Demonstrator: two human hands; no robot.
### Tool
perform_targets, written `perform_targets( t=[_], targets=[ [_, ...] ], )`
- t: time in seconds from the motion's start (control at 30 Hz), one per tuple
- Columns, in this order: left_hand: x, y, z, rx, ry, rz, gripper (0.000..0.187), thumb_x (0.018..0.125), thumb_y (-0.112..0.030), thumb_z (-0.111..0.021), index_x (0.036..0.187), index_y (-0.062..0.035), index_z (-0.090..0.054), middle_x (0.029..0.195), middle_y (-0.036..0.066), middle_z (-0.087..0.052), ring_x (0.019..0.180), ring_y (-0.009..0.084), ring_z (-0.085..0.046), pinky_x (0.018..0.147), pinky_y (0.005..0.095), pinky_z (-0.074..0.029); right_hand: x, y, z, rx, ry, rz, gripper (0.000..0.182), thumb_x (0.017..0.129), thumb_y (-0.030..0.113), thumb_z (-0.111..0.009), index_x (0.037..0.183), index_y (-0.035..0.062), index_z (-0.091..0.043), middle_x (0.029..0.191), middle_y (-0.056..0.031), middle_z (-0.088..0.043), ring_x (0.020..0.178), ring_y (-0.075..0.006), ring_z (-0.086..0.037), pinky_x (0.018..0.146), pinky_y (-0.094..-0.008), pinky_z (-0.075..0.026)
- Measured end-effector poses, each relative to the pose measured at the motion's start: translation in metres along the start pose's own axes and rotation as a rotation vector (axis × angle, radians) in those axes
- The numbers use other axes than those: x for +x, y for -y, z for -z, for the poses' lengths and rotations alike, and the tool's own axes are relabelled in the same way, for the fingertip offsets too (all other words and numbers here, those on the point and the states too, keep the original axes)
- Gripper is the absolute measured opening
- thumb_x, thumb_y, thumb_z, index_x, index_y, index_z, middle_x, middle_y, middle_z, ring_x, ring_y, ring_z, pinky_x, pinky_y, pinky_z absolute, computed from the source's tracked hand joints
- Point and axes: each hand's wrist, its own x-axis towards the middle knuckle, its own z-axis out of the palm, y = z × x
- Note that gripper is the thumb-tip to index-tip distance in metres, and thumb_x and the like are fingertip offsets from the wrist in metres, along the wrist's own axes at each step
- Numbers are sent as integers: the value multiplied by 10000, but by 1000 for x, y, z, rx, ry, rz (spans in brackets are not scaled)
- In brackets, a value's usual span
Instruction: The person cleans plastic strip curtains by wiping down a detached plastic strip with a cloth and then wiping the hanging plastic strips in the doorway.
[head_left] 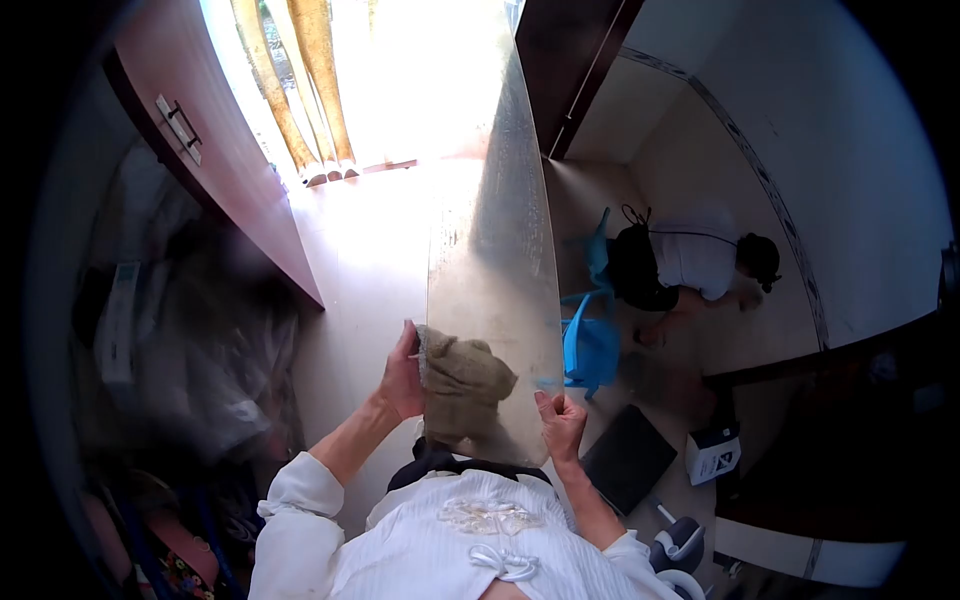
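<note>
A long, see-through glass panel (490,290), streaked and spotted as if wet, stretches from my waist toward the bright doorway. My left hand (402,380) is closed at its left edge, thumb pointing up, with the fingers partly hidden. Right beside that hand a crumpled olive-brown cloth (468,385) overlaps the panel's near end. On the opposite edge my right hand (562,425) grips the glass, its thumb raised along the side and the other fingers curled.
To the right, another person (695,255) bends low near a blue plastic chair (590,350). A dark flat board (630,460) and a white box (713,453) lie on the floor. A pinkish door (215,130) stands at left, beside plastic-covered items (210,350).
</note>
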Motion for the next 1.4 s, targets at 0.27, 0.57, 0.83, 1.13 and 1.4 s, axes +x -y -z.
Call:
perform_targets(
  t=[0.27,0.57,0.83,1.13,1.4],
  targets=[
    [-9,-1,9,239,-40,-97,471,864,-232,-577,1249,-3,-431,1179,167,-541,1058,278,-560,914,405,-466,1,-1,7,373,490,-324,345,844,355,-606,804,16,-559,666,-45,-563,558,-114,-524,520,-253,-426],
    [-45,42,9,320,-238,-295,257,861,-211,-606,1042,-36,-555,983,88,-617,901,203,-619,817,358,-525,94,76,-25,788,1330,-217,1033,700,732,-477,1396,5,-242,1395,-231,-321,1283,-373,-331,989,-506,-315],
    [-43,20,36,526,-1000,-968,323,868,-315,-614,920,1,-569,839,32,-574,727,120,-541,708,254,-457,48,93,-53,1291,1290,-746,731,892,469,-414,1436,89,-109,1456,-265,-93,1317,-483,-142,997,-668,-179],
    [-80,46,-46,1430,-521,-1072,437,881,-333,-516,1194,-30,-481,1208,127,-484,1087,240,-465,931,352,-370,54,109,-66,1424,1111,-582,628,939,491,-245,1430,109,-158,1474,-163,-157,1316,-419,-207,1024,-602,-229],
    [23,-26,-59,1779,-809,-904,505,692,-182,-560,1162,-4,-513,1132,240,-523,1080,400,-477,896,454,-405,53,110,-88,1367,944,-618,471,933,406,-385,1325,145,-398,1337,-50,-439,1223,-264,-417,1003,-519,-331]
  ],
)
